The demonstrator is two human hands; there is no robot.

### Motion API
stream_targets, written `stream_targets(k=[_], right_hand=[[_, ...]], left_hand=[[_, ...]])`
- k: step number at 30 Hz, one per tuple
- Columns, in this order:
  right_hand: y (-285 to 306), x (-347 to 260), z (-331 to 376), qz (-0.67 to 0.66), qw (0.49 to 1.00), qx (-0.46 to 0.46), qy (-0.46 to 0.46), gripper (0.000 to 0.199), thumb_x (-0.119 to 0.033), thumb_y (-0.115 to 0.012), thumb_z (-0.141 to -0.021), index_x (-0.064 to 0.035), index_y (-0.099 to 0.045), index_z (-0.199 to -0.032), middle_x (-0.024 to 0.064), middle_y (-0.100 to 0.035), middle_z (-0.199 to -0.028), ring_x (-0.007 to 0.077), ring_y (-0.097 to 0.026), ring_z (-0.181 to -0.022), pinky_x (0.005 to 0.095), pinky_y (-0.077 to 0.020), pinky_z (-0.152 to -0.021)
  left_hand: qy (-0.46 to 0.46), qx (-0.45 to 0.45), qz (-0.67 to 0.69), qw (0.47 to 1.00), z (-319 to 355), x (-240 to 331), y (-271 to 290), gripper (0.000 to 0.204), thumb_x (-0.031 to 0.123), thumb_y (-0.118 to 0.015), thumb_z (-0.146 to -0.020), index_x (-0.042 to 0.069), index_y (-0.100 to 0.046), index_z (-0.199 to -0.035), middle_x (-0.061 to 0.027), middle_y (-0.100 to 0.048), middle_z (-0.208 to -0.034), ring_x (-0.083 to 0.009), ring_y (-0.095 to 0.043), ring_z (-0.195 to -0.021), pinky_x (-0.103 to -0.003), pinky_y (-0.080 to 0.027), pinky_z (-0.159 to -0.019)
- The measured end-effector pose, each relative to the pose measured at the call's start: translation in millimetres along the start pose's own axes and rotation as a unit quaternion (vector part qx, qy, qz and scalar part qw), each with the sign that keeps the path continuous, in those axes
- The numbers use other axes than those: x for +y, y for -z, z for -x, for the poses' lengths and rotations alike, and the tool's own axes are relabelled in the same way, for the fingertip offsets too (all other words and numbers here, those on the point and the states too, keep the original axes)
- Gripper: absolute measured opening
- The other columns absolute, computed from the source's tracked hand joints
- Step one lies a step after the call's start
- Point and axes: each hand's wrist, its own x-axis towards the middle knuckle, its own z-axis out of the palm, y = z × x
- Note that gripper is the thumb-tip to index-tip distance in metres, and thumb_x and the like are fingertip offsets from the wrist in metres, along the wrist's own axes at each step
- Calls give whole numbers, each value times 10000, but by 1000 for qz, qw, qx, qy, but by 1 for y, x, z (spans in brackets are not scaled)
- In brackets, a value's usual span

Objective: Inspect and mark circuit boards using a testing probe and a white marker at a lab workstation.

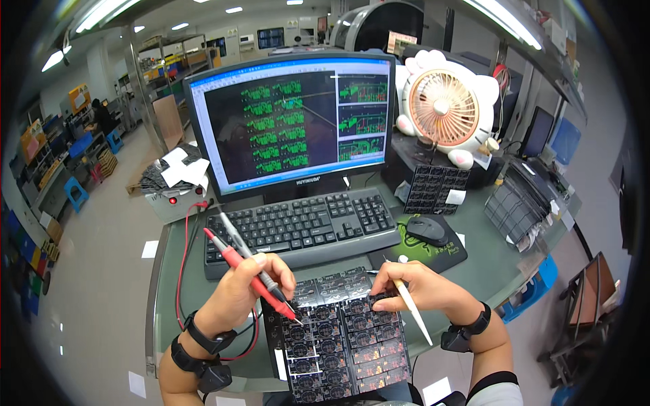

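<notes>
A green-topped desk (494,271) with a bench-top monitor (291,125), its screen showing rows of green circuit layout on black. In front of the monitor lies a black keyboard (305,227), with a black computer mouse (426,230) to its right. Nearest the person, at the front edge of the desk, is the black panel of repeated printed circuit boards (332,338), a grid of small units with some bright reflections at its lower right.

The left hand (233,291), over the panel's upper left, has its fingers curled around two slender instruments at once: a red test probe (231,254) and a grey-and-black probe (237,238), both slanting down to the board. The right hand (426,287) is at the panel's upper right, thumb against the boards, its bent fingers gripping a pale pen-like tool (414,312) that points down and away from the thumb.

The step in hand appears to be probing individual units; the metal tip (300,322) of the red test probe is at one unit, though firm contact cannot be told. The next move, by this judgement, calls for a steady panel and both tips seated on chosen points without slipping onto neighbouring parts
</notes>
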Motion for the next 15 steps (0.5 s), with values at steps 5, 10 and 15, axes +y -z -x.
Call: stream_targets(k=[5, 10, 15], right_hand=[[-2, 9, -3, -2, 999, -15, 37, 251, -179, -762, -785, -21, -611, -909, 39, -624, -838, 128, -592, -761, 262, -483, -682], [2, 11, -12, -1, 999, -8, 47, 246, -176, -757, -788, -26, -617, -924, 37, -620, -857, 138, -589, -763, 267, -481, -674], [1, 14, -17, 21, 997, -18, 74, 232, -169, -753, -789, -29, -613, -910, 43, -625, -864, 152, -600, -784, 275, -490, -672]], left_hand=[[52, -39, 77, 995, 2, -1, 8, 480, 445, -390, -956, 13, -574, -855, -115, -586, -755, -180, -569, -703, -305, -486, -635], [67, -59, 112, 990, -2, -6, 22, 340, 345, -552, -931, 9, -593, -960, -100, -599, -928, -142, -591, -791, -275, -487, -710], [59, -141, 72, 986, -6, -11, 35, 261, 233, -655, -868, 11, -617, -999, -81, -598, -1013, -170, -549, -1006, -327, -423, -898]])
